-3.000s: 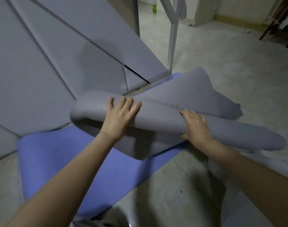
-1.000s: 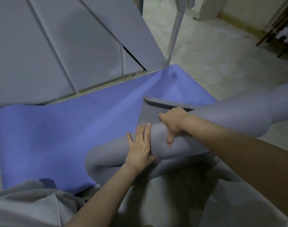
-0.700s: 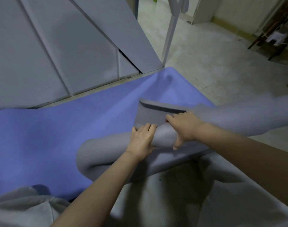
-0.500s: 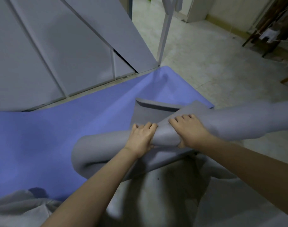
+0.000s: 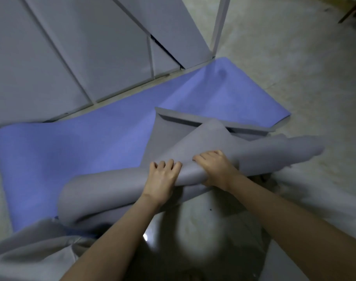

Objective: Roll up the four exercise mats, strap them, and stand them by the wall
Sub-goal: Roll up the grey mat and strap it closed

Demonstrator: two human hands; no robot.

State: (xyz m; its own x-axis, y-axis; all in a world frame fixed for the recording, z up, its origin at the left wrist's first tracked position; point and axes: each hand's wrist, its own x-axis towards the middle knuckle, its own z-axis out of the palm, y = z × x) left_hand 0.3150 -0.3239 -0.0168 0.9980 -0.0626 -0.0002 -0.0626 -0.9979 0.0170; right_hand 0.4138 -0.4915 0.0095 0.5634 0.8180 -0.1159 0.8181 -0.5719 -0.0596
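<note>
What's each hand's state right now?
Left hand: grip closed over the half-rolled grey foam exercise mat.
Right hand: grip closed on the same mat, thumb underneath.

Grey padded wall panels [image 5: 92,47] are seen from nine to twelve o'clock; a white post [image 5: 219,23] is set at one o'clock, and pale mottled floor [image 5: 304,67] is spread toward three.

The floor [image 5: 294,67] is pale, mottled and hard. A blue mat [image 5: 82,142] lies flat on it, its long far edge just beside the foot of grey wall panels [image 5: 71,47]. A thin white post [image 5: 218,27] stands at the mat's far corner. A partly rolled grey mat [image 5: 203,142] lies across the blue one, its right end reaching past the blue edge.
</note>
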